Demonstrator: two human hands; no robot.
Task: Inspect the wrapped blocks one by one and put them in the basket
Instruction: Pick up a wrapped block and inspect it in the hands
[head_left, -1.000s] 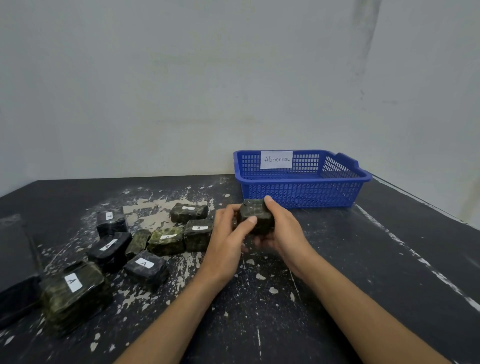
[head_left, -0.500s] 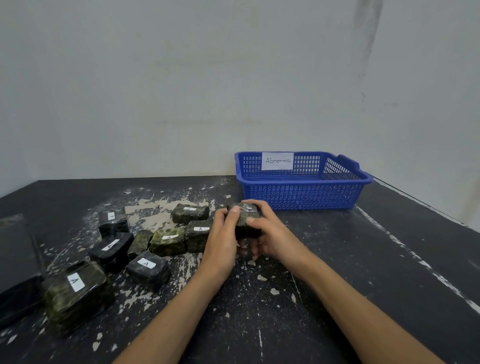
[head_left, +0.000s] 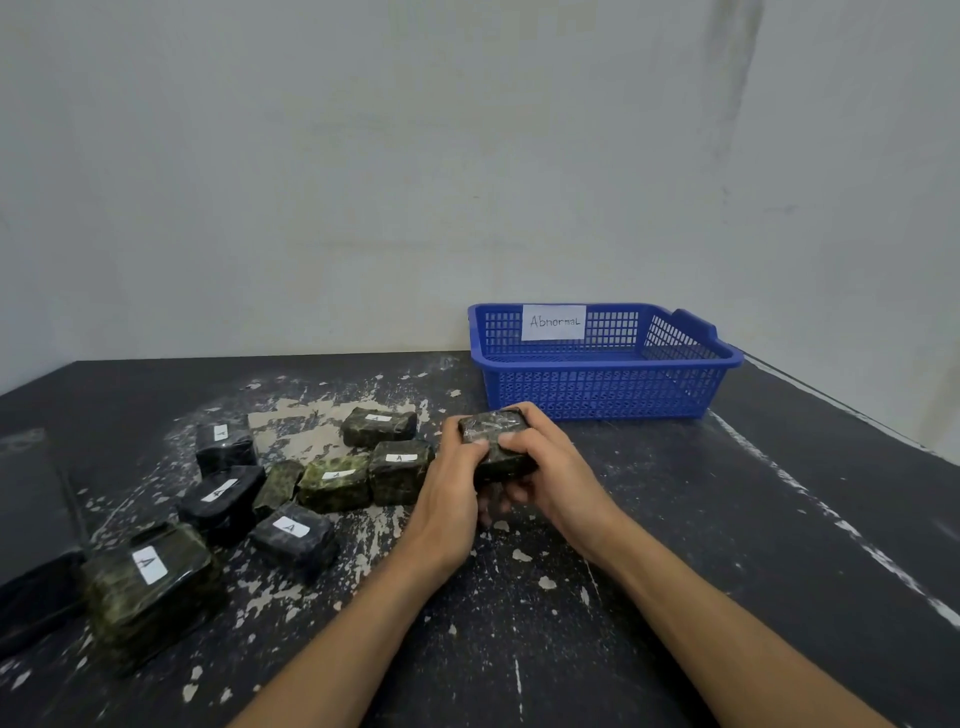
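Our grip clasps one wrapped block (head_left: 493, 428) at centre frame, left hand (head_left: 447, 499) and right hand (head_left: 550, 478) curled round its ends, below the basket (head_left: 597, 389); we judge it dense, stiff and film-slick, best held by the ends.

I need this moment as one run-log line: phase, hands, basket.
phase: inspection | left hand: grips wrapped block | right hand: grips wrapped block | blue basket: block not yet inside
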